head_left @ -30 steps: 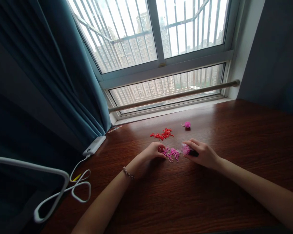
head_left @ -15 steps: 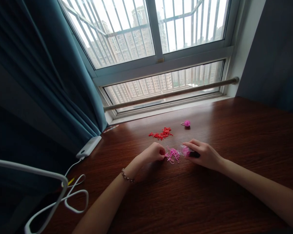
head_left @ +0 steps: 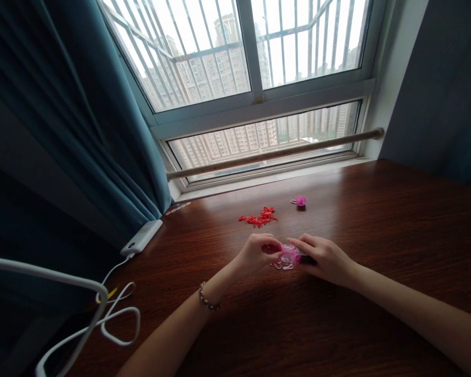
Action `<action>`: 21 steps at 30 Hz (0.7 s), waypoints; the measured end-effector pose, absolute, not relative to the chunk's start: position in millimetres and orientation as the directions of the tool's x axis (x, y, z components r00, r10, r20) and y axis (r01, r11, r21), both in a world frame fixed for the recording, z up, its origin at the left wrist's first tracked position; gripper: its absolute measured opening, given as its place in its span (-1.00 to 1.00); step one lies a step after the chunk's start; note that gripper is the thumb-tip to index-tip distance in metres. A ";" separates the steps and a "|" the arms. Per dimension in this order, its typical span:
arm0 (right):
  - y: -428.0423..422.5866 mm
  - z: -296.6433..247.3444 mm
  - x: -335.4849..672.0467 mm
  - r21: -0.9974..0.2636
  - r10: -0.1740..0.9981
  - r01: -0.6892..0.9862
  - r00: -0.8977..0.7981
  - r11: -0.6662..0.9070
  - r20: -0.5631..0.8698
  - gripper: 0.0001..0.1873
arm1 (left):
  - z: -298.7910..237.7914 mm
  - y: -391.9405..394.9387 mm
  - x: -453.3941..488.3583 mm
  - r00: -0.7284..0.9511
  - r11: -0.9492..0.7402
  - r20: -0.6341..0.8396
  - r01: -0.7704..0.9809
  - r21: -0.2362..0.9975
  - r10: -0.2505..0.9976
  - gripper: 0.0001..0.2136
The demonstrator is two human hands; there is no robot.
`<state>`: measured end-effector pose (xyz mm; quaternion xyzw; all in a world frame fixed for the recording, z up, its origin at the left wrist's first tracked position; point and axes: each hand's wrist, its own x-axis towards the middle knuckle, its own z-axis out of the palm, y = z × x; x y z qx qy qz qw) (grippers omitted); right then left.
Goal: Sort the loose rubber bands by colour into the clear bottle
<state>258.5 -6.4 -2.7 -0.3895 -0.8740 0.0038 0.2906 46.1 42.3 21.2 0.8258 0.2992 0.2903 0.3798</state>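
My right hand (head_left: 325,257) is wrapped round a small clear plastic container (head_left: 291,254), which lies tilted with its open end toward the left. Pink loops show through its wall, and a black part shows under my fingers. The fingertips of my left hand (head_left: 261,252) are pinched together at the container's mouth, on pink rubber bands (head_left: 281,251) partly hidden by my fingers. A few loose pale pink bands (head_left: 284,266) lie on the table just below. Farther back is a pile of red rubber bands (head_left: 261,217). A round pink lid (head_left: 300,201) with a pale loop sits behind my right hand.
The brown wooden table (head_left: 361,209) reaches to a barred window. At the left, a white power bank (head_left: 143,236) lies by a blue curtain (head_left: 141,173). A white cable (head_left: 120,319) curls along the table's left side.
My left hand has moved right, from the pile of pink bands to the container's mouth. Fewer pink bands show on the table. My right hand still holds the container.
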 end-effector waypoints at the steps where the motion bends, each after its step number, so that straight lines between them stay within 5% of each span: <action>1: -6.5 -2.6 258.2 -0.236 0.687 0.681 -0.525 0.693 0.503 -0.49 | 21.1 41.5 46.4 0.638 -0.551 0.275 0.282 0.785 0.719 -0.86; 21: -8.9 -1.2 257.6 -0.214 0.696 0.697 -0.537 0.684 0.476 -0.49 | 29.2 33.8 45.3 0.668 -0.727 0.395 0.330 0.602 0.631 -0.85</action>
